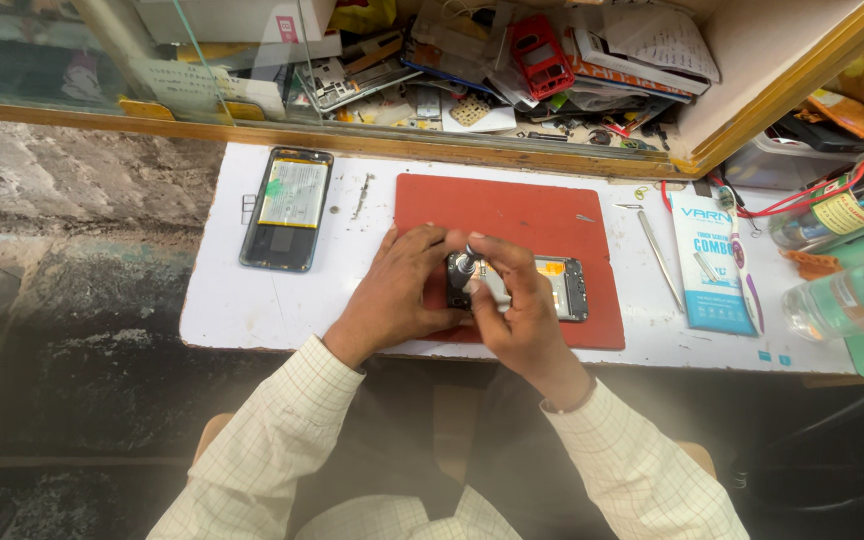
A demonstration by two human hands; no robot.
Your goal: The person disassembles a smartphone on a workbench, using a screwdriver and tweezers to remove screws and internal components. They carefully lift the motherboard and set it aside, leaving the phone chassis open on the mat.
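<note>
An opened phone (pixel 552 287) lies on a red work mat (pixel 522 215) on the white bench. My left hand (pixel 397 295) rests on the phone's left end and steadies it. My right hand (pixel 517 305) is closed around a small screwdriver (pixel 465 262) with a metal top, held upright over the phone's left part. The phone's left half is hidden under my fingers.
A second opened phone body (pixel 287 208) lies at the left of the white bench (pixel 242 300). Metal tweezers (pixel 660 258), a blue packet (pixel 710 262), a toothbrush (pixel 747 275) and plastic bottles (pixel 847 295) are at the right. A glass case (pixel 432 70) of parts stands behind.
</note>
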